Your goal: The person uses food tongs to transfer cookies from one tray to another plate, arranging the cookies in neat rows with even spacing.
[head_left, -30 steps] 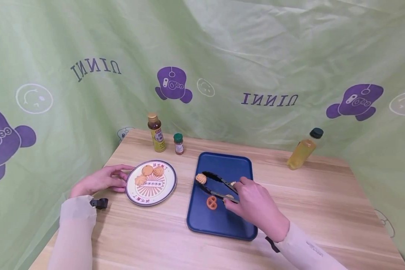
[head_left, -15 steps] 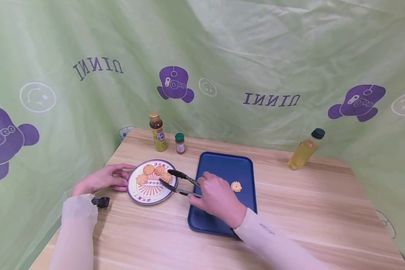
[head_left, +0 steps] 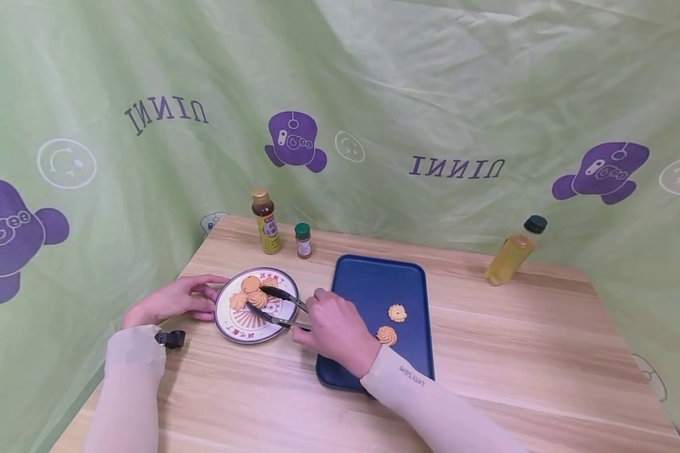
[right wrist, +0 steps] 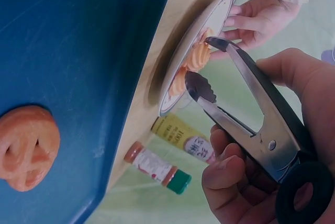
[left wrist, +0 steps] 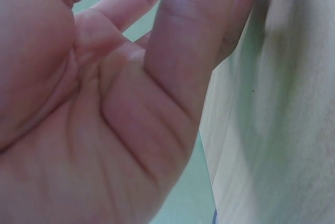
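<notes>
My right hand (head_left: pixel 340 330) grips black-tipped metal tongs (right wrist: pixel 272 130) and reaches left over the tray's edge. Their spread tips sit either side of a swirled cookie (head_left: pixel 257 299) on the patterned round plate (head_left: pixel 243 333). Close around it lie a round flat cookie (head_left: pixel 250 285) and a ridged cookie (head_left: pixel 238 300), with another swirled one partly covered by the tongs. At the plate's left rim rests my left hand (head_left: pixel 172 302), fingers spread and fairly straight, fingertips touching the edge. The left wrist view shows only its palm and fingers.
A blue tray (head_left: pixel 374 277) holds a ring-shaped cookie (head_left: pixel 397 313), a swirled cookie (head_left: pixel 386 335) and a pretzel (right wrist: pixel 23 139) that my right arm hides in the head view. Behind stand a sauce bottle (head_left: pixel 269 233) and a green-capped shaker (head_left: pixel 303 242); a yellow drink bottle (head_left: pixel 510 258) leans right.
The tongs have carried the swirled cookie from the tray leftward onto the plate, further in among the other cookies over the last half second. My left hand has stayed at the rim.
</notes>
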`<state>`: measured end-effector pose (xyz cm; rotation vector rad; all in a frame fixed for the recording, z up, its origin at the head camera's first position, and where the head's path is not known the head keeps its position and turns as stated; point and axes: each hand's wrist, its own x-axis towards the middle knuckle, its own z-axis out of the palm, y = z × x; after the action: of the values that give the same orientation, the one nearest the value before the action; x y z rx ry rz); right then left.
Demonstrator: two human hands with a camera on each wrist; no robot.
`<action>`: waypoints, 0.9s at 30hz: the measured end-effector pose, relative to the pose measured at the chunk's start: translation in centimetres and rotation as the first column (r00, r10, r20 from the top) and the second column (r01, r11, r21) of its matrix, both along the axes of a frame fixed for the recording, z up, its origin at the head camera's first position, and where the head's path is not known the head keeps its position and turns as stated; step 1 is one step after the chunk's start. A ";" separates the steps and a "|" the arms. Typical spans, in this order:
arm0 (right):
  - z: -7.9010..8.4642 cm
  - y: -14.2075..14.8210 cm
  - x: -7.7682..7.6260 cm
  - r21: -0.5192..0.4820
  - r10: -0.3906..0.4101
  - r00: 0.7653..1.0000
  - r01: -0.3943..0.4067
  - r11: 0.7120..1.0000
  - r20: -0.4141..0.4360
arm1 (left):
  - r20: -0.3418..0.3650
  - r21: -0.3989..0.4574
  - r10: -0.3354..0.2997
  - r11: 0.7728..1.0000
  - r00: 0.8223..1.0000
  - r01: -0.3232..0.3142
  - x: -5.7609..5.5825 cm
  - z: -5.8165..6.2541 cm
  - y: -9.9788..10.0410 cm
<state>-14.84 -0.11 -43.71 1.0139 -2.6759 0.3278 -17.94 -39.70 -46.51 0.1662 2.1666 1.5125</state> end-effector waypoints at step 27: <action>0.4 -0.1 0.6 0.027 0.000 0.999 0.001 1.000 -0.047 | -0.002 0.003 -0.004 1.000 1.000 0.004 0.1 -0.1 -0.1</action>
<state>-14.25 -0.19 -43.26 1.0159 -2.6451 0.2646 -17.85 -39.79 -46.59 0.1726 2.1647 1.5138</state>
